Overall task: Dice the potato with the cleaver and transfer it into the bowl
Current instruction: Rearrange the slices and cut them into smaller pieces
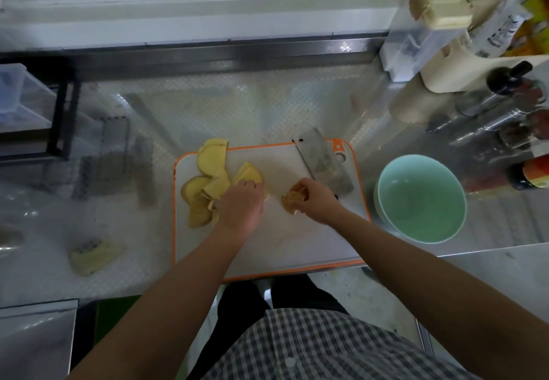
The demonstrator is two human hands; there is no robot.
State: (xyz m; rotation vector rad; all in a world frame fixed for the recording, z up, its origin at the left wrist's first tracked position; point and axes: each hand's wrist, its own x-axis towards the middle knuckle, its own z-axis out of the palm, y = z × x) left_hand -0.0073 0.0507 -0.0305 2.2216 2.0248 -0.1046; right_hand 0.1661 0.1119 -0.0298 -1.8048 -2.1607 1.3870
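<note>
Checked shirt (297, 347) and two bare forearms, nearest the viewer, reaching over the near edge of the cutting board (297, 249), white with an orange rim. Left hand (240, 205): over the board's left-centre, fingertips bent down onto the nearest of the potato slices (212, 168); whether it pinches them or only steadies them cannot be told. Potato slices: pale yellow, overlapping in a loose heap along the board's left side, a few overhanging its far left edge; none yet cut into dice. Right hand (315, 201): at the board's centre, fingers curled round a browner potato piece (292, 199), seemingly an end cut, held just above or on the board. Cleaver (325, 162): lying flat on the board's far right corner, unheld. Bowl (421, 198): pale green, no potato in it, on the counter just beside the board's right edge. Step judged in hand: gathering and arranging slices between cuts. Next move calls for stacking slices flat, the right hand taking up the cleaver, then cutting strips and crosswise dice; transfer to the bowl not begun.
</note>
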